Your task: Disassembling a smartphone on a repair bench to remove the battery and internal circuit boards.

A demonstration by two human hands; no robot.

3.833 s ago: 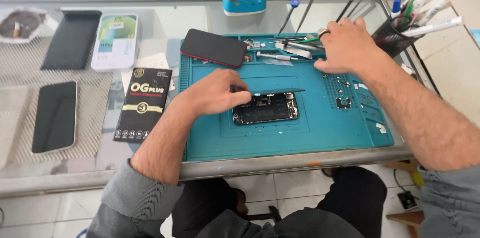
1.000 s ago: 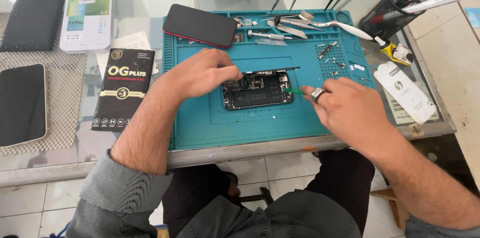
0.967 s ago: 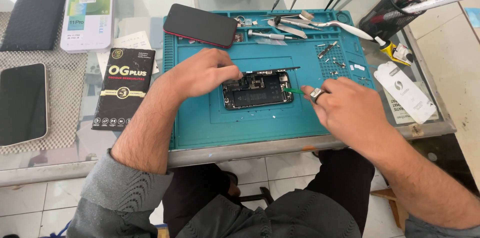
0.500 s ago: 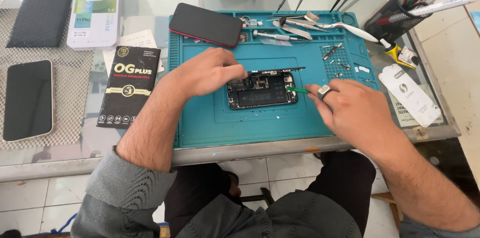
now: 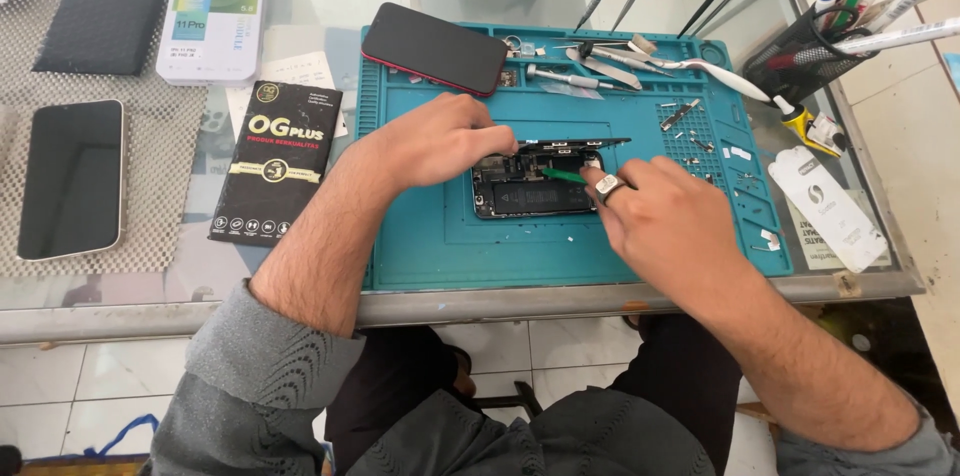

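Two hands work over an opened phone (image 5: 530,186) that lies flat near the middle of a teal mat (image 5: 560,246) on the glass counter (image 5: 300,266). The left hand (image 5: 440,141) rests on the phone's left end, fingers curled down and pressed onto its upper left corner. The right hand (image 5: 665,221) pinches a thin green tool (image 5: 562,175) between thumb and fingertips; the tool's tip lies over the insides of the phone, near the top edge. A ring (image 5: 608,187) sits on one finger of the right hand.

At the mat's upper left corner lies a dark phone screen (image 5: 435,48), tilted, with a red edge. Tweezers and other metal tools (image 5: 610,58) lie along the mat's top strip, and small screws (image 5: 690,121) are scattered at its right. Just beside the mat on the left lies a black box (image 5: 278,161), and further left a second phone (image 5: 72,179) rests face up on a mesh pad (image 5: 150,136). A white box (image 5: 212,18) and a dark sleeve (image 5: 105,1) lie above them. A black mesh cup (image 5: 800,56) of pens stands at the upper right, and a white packet (image 5: 830,206) lies right of the mat.
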